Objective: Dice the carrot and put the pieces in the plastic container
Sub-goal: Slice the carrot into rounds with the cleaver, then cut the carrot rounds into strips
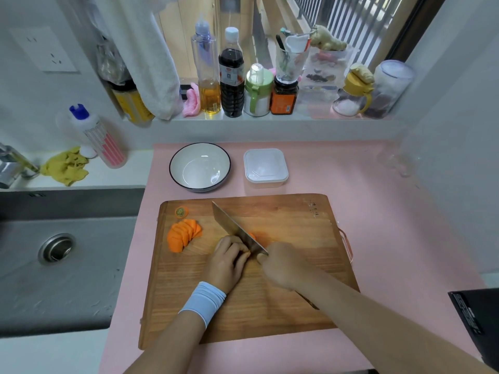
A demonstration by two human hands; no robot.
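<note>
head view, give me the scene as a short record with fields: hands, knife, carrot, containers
left hand: fingers curled beside the blade; what they hold is hidden
right hand: grips the knife handle
knife: blade down at the carrot on the cutting board
carrot slices: fanned pile at the board's left, stem end beyond it
plastic container: behind the board, no carrot seen inside
bowl: left of the container, empty

Cutting board (297, 238) open at right, bowl (201, 168) and container (266, 166) behind; carrot slices (183, 234) far left
</note>
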